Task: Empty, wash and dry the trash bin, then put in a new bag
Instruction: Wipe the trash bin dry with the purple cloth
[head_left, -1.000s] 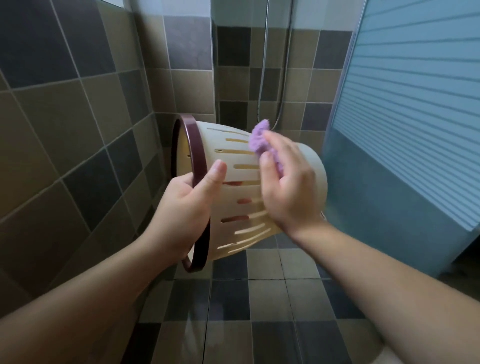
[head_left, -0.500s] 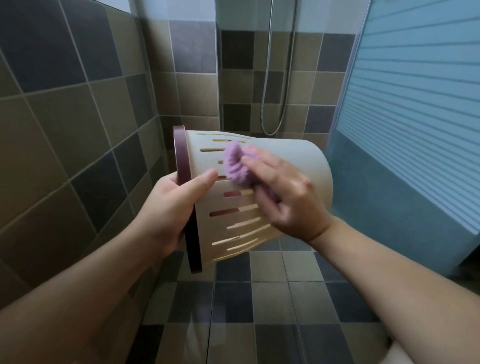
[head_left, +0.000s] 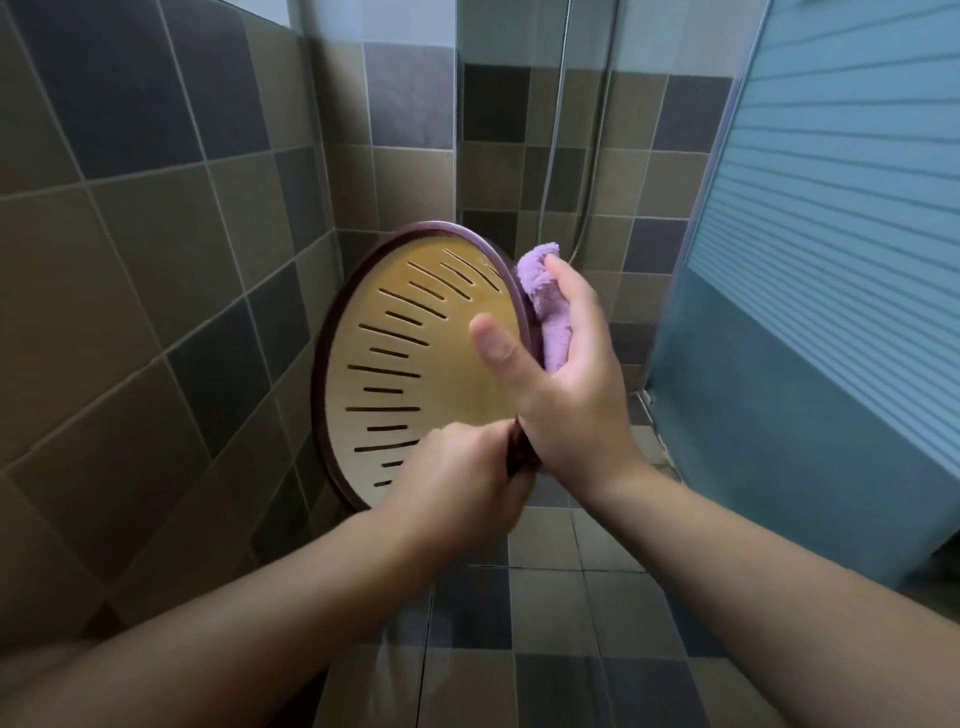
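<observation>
Purple cloth (head_left: 548, 306) is bunched under the fingers of the right hand (head_left: 566, 384), which presses it against the outside of the trash bin (head_left: 415, 358) just behind the rim, thumb reaching over to the inner side. At the bottom of the dark maroon rim (head_left: 332, 338), the left hand (head_left: 462, 478) grips the bin's edge. Held in the air, the bin has its mouth turned toward the camera; its beige, slotted interior holds nothing. Behind it are the tiled wall (head_left: 130, 260), a shower hose (head_left: 597, 156) and a blue ribbed panel (head_left: 831, 234).
</observation>
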